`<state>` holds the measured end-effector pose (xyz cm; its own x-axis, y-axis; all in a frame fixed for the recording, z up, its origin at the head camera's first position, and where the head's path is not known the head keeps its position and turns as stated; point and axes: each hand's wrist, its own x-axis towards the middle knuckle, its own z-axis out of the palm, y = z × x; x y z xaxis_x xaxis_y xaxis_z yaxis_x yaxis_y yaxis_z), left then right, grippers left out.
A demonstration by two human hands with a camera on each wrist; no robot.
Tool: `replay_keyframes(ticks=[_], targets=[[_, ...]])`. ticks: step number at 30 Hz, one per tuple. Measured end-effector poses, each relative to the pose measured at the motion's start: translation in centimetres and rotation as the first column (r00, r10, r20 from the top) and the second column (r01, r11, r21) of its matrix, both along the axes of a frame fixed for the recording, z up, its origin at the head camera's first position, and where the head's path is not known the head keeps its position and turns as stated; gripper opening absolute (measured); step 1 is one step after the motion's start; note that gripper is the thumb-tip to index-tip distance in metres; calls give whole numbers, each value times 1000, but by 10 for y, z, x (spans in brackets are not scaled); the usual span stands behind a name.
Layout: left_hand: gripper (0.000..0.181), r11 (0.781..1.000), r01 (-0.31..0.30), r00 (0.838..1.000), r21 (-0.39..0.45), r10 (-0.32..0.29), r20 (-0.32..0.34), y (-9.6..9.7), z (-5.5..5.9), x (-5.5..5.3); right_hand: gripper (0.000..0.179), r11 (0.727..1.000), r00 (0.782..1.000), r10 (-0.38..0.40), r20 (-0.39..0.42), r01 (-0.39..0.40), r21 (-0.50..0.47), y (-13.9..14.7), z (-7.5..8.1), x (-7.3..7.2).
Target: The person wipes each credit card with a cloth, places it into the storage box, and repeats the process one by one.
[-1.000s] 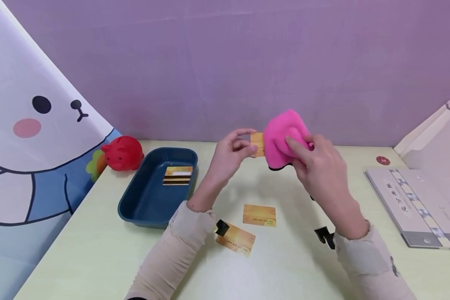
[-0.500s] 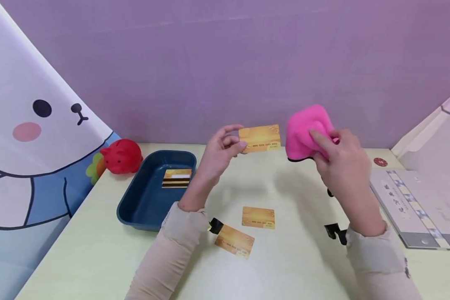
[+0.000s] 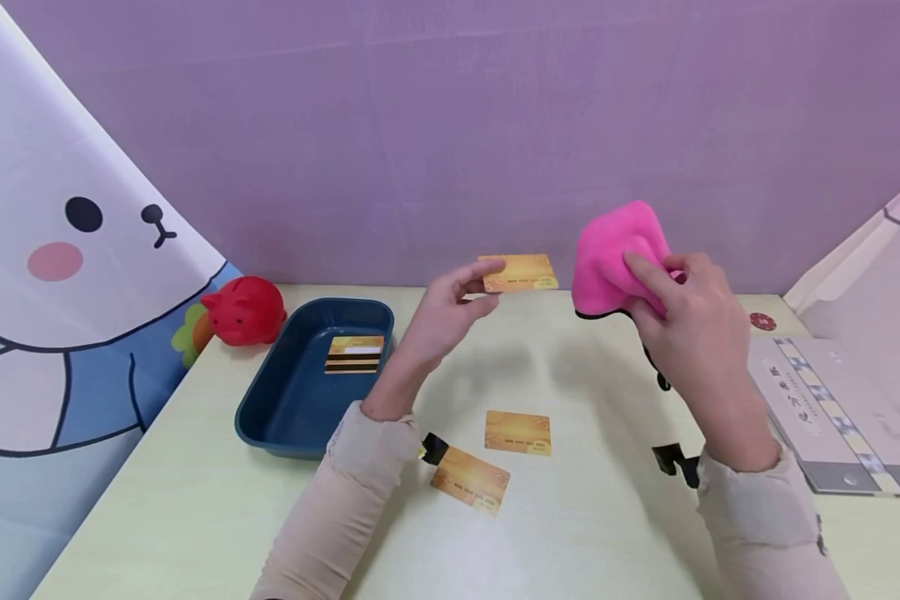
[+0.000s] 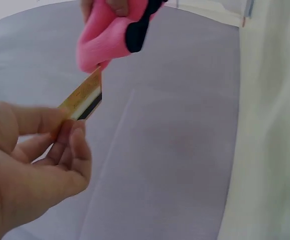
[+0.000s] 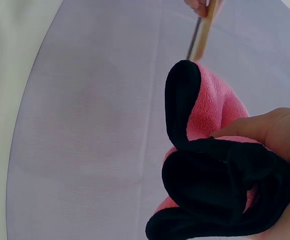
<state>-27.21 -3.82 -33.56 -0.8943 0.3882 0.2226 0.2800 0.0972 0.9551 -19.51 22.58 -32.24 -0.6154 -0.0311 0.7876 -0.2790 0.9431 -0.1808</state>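
Held up above the table, a gold bank card (image 3: 523, 273) is pinched between the fingers of my left hand (image 3: 450, 312). Its black stripe shows in the left wrist view. My right hand (image 3: 693, 333) grips a bunched pink cloth (image 3: 618, 258) with black edging; folds of the black border (image 5: 205, 185) fill the right wrist view. A small gap separates card and cloth in the head view. Two more gold cards lie on the table below: a straight one (image 3: 517, 432) and a slanted one (image 3: 470, 481).
Left of my arm stands a dark blue tray (image 3: 242, 429), with a striped card (image 3: 354, 354) lying face down inside. A red piggy bank (image 3: 246, 311) sits behind it. On the right are a grey folder (image 3: 817, 417) and a red chip (image 3: 762, 322).
The cloth was over the card a second ago; my right hand has drawn it off to the right. My left hand has since tilted the card flatter, its fingers shifting on it.
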Motion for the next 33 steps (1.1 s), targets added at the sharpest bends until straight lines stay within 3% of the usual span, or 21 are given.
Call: replay_keyframes(ticks=[7,12,19,28,33], targets=[[24,998,-30,1000,46,30,6,-2,-6,-5,40,1000,1000,14,-2,-14,-6,0,2,0],[26,995,-85,996,58,85,8,-4,-7,-7,40,1000,1000,16,-3,-16,-15,1,4,-1],[20,990,-102,995,94,102,8,-2,-6,-7,40,1000,1000,21,-7,-21,-23,0,4,0],[50,978,-104,994,180,104,8,5,-7,-6,40,999,999,45,-19,-46,-22,-6,7,4],[41,976,-93,994,199,103,-41,11,-10,-4,40,997,997,77,-28,-76,7,-14,7,6]])
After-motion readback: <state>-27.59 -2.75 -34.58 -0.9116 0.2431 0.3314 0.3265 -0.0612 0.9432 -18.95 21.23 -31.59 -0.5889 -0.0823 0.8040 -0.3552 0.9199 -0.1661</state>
